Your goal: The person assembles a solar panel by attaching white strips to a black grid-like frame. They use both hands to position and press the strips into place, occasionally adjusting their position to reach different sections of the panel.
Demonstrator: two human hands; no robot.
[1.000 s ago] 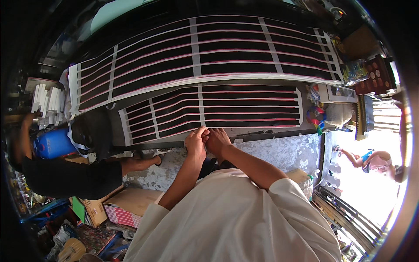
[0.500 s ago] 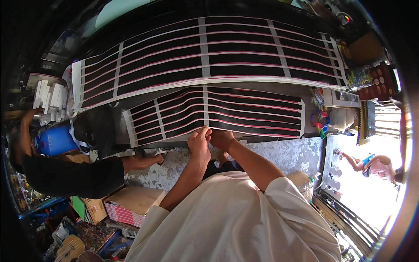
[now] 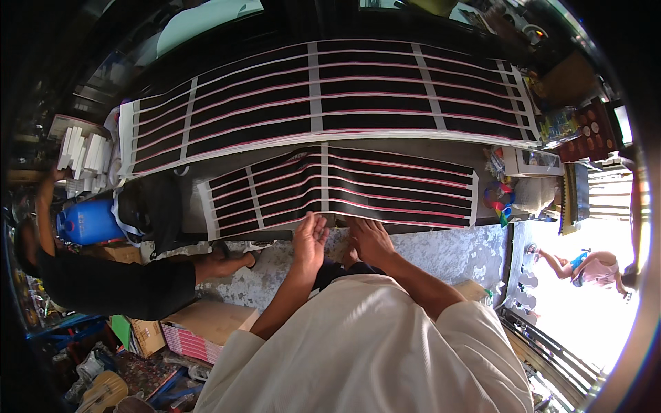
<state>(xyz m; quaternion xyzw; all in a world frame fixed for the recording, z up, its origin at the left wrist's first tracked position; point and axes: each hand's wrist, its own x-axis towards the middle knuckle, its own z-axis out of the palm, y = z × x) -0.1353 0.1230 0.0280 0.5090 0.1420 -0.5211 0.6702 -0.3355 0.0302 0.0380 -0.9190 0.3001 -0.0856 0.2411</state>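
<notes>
A black sheet (image 3: 396,195) with white and pink stripes lies in front of me, raised in a fold along its pale middle band. My left hand (image 3: 310,239) is at its near edge beside that fold, palm turned inward and fingers loosely curled apart, with nothing visible in them. Just to the right, my right hand (image 3: 372,239) is stretched out, its fingertips touching or very close to the same edge. Behind this sheet is a wider stack of similar striped sheets (image 3: 372,85).
A person in black clothes (image 3: 131,282) bends at the left, one hand near white blocks (image 3: 86,155). Close by are a blue container (image 3: 91,221) and a dark bag (image 3: 148,206). Cardboard boxes (image 3: 213,320) stand lower left. Another person (image 3: 595,268) is outside, right.
My hands have come apart at the sheet's near edge. The left fingers have loosened from a pinch, and the right hand has spread out and turned palm down.
</notes>
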